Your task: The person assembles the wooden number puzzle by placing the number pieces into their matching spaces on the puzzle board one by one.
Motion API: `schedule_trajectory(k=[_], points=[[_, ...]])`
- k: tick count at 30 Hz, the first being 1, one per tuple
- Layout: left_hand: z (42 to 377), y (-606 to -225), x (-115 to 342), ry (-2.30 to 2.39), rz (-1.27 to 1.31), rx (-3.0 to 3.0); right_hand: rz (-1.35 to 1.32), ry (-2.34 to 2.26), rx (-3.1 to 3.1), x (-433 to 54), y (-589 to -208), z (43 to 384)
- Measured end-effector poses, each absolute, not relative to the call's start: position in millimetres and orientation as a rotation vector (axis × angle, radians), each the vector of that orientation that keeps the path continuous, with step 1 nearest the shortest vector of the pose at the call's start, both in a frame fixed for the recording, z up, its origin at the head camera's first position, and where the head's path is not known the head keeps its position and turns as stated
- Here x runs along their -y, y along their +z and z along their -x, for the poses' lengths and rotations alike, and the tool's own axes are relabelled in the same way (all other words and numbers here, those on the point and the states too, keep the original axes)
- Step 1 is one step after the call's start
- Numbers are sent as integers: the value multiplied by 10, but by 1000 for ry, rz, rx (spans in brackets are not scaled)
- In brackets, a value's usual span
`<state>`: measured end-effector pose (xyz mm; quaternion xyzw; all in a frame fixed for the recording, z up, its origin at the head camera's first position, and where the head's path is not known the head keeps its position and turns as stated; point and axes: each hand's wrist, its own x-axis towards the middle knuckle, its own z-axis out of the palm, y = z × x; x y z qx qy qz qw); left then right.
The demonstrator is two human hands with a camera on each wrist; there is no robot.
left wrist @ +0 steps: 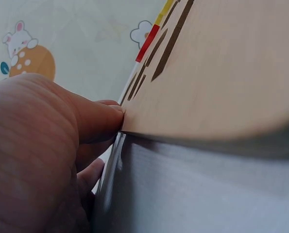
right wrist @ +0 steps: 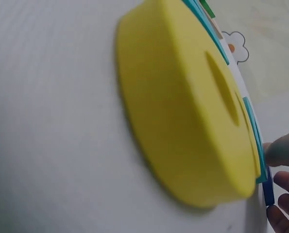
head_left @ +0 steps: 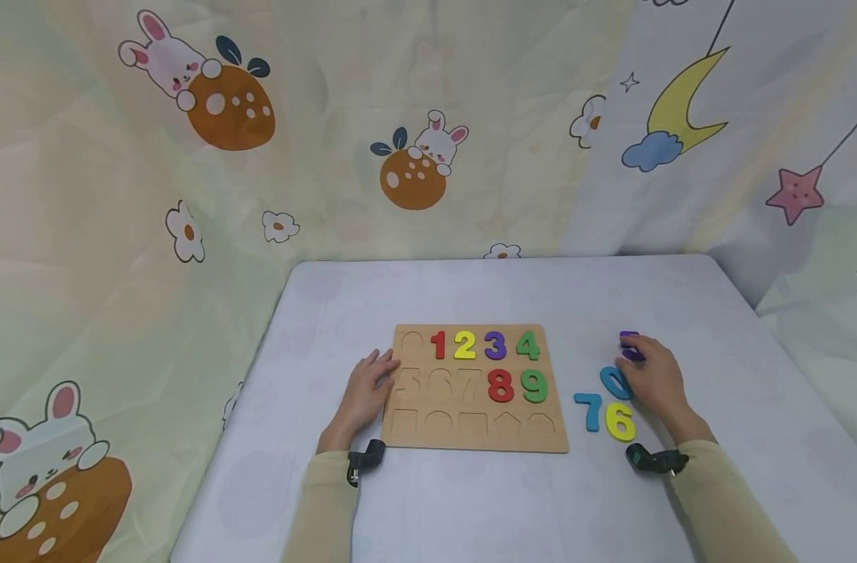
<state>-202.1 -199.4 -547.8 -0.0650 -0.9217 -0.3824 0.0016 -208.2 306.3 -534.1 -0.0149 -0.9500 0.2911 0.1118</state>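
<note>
A wooden number board (head_left: 479, 401) lies on the table with outlined recesses. Red 1, yellow 2, purple 3, green 4, red 8 and green 9 sit on it. My left hand (head_left: 367, 391) rests at its left edge, thumb against the wood near a corner in the left wrist view. Right of the board, my right hand (head_left: 657, 381) pinches a purple number 5 (head_left: 634, 356), partly hidden by the fingers. Close below the hand lies a blue number 0 (head_left: 606, 381), beside a blue number 7 (head_left: 593, 413) and a yellow number 6 (head_left: 611, 422). That 6 looms large in the right wrist view.
The white table (head_left: 485, 508) is bordered by a patterned cloth backdrop (head_left: 330, 156) at the back and sides. Dark wrist cameras are strapped on both wrists, the right camera (head_left: 655, 459) just below the yellow 6.
</note>
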Motion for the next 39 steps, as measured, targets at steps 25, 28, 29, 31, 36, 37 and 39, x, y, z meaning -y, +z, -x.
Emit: schedule_trajectory(k=[25,28,29,31,36,37,39], points=[[1999,-5471,1977,-1157,197,2896,29,826,3039,-3236,-5277,2274],[2000,-5461,1980,-1158,211,2883,35,819,3036,-3235,-5273,2273],[2002,-5460,1982,-1159,214,2881,42,817,3036,-3236,-5273,2274],[2006,-5461,1987,-1166,217,2877,62,824,3036,-3233,-5271,2273],[2009,-5464,1989,-1174,206,2893,84,830,3039,-3220,-5260,2244],[2010,-5462,1988,-1175,197,2898,75,829,3037,-3213,-5254,2237],[2009,-5459,1984,-1178,179,2910,57,827,3034,-3196,-5236,2225]])
